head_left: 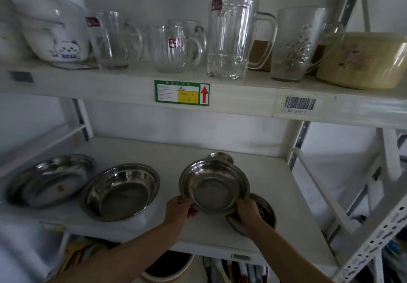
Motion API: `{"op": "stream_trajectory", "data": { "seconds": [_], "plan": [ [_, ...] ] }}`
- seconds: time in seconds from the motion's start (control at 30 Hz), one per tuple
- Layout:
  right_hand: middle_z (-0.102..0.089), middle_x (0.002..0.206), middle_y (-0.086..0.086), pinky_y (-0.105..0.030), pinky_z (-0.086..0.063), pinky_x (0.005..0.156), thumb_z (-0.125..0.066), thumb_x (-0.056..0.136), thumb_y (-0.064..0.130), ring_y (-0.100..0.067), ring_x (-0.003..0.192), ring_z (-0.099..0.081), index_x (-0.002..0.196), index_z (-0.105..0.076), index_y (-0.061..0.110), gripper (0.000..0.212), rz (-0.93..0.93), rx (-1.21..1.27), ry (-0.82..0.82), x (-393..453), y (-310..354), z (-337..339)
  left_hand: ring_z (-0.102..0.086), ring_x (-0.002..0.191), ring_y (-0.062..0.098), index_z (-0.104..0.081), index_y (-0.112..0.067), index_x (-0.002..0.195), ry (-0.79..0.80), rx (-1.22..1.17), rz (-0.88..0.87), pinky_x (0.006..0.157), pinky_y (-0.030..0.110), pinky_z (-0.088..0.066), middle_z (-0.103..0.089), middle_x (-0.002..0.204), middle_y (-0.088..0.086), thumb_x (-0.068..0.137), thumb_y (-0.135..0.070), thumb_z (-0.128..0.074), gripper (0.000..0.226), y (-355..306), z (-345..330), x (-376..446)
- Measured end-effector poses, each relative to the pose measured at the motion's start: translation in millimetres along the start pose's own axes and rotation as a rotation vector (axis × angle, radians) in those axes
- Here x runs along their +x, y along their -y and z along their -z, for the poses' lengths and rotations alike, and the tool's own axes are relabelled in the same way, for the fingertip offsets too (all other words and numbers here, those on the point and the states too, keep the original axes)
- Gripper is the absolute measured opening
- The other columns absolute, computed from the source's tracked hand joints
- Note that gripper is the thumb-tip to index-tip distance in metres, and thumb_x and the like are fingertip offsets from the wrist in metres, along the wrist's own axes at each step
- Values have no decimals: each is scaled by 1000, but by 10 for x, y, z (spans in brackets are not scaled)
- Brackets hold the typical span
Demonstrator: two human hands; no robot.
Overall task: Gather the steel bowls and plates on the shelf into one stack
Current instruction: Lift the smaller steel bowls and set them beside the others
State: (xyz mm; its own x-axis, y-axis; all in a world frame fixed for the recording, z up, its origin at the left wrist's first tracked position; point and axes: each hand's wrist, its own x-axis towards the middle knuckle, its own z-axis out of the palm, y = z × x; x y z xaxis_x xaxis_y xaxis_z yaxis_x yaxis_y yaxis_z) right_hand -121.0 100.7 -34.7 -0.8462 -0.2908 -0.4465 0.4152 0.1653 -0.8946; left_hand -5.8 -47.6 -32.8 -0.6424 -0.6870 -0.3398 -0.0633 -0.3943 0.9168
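I hold a tilted steel bowl (pixel 214 188) by its near rim, my left hand (pixel 179 209) gripping at about seven o'clock and my right hand (pixel 247 211) at about five o'clock. Under my right hand a second bowl (pixel 264 214) rests on the white shelf (pixel 132 150). Behind the held bowl, at twelve o'clock, a small steel piece (pixel 220 157) peeks out. To my nine o'clock sit a wide steel bowl (pixel 121 191) and, farther left, a steel plate (pixel 49 179).

Dim, soft overall blur, wide-angle bending at edges, faint steel glints
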Motion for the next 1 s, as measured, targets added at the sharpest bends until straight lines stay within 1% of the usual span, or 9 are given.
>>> {"op": "stream_trajectory", "data": {
  "seconds": [0.07, 0.17, 0.3, 0.43, 0.5, 0.57, 0.77, 0.87, 1.0],
  "plan": [
    [-69, 92, -22, -51, -60, 77, -57, 90, 13, -36, 84, -68, 96, -66, 4, 14, 8, -4, 19, -16, -59, -163, -61, 39, 17, -59, 3, 75, -34, 28, -5, 40, 22, -50, -63, 49, 11, 83, 6, -61, 8, -5, 185, 16],
    [-68, 91, -21, -35, -59, 54, -60, 90, 17, -33, 75, -68, 98, -64, 8, 13, 27, 12, 63, -53, -171, -382, -61, 50, 21, -59, 0, 75, -62, 52, 11, 42, 22, -52, -63, 62, 16, 85, 4, -59, 11, 1, 415, 25],
    [-65, 85, -18, -30, -54, 46, -59, 92, 17, -31, 66, -65, 94, -60, 12, 5, -36, 47, 90, -69, -337, -568, -59, 62, 26, -62, -1, 75, -73, 72, 37, 64, 32, -53, -65, 61, 13, 86, 0, -60, 12, 51, 629, 19],
    [-64, 85, -19, -30, -54, 41, -55, 94, 12, -33, 71, -64, 93, -59, 9, 5, -128, 54, 84, -87, -433, -656, -63, 70, 30, -63, 2, 80, -94, 40, 123, 77, 42, -56, -66, 73, 18, 85, 1, -62, 5, 120, 749, 87],
    [-64, 89, -21, -30, -54, 42, -55, 94, 12, -34, 74, -65, 100, -60, 5, 10, -168, 61, 91, -76, -464, -675, -63, 71, 30, -61, 4, 85, -90, 29, 148, 74, 42, -57, -66, 76, 19, 86, 3, -61, 1, 142, 765, 124],
    [-65, 91, -20, -31, -55, 45, -56, 94, 12, -33, 76, -66, 101, -60, 4, 11, -188, 74, 90, -62, -493, -690, -61, 68, 28, -59, 3, 80, -95, 29, 166, 64, 37, -57, -62, 74, 18, 87, 6, -58, 7, 139, 759, 136],
    [-59, 79, -15, -30, -53, 40, -56, 95, 14, -28, 70, -61, 85, -57, 8, 12, -192, 94, 48, -50, -503, -755, -57, 69, 26, -55, 2, 81, -94, 4, 197, 40, 27, -55, -58, 77, 15, 88, 10, -53, 11, 117, 703, 160],
    [-59, 82, -16, -29, -53, 40, -56, 95, 13, -29, 73, -61, 84, -56, 9, 12, -205, 86, 45, -33, -503, -756, -56, 72, 28, -55, 3, 86, -90, -10, 197, 38, 24, -54, -58, 78, 15, 89, 12, -50, 11, 119, 678, 150],
    [-58, 78, -16, -30, -53, 38, -58, 95, 14, -29, 68, -61, 81, -54, 7, 16, -221, 102, 40, -6, -508, -749, -56, 98, 34, -57, 3, 103, -71, 37, 197, 48, 26, -58, -60, 101, 19, 90, 7, -52, 15, 151, 694, 192]
  ]
}}
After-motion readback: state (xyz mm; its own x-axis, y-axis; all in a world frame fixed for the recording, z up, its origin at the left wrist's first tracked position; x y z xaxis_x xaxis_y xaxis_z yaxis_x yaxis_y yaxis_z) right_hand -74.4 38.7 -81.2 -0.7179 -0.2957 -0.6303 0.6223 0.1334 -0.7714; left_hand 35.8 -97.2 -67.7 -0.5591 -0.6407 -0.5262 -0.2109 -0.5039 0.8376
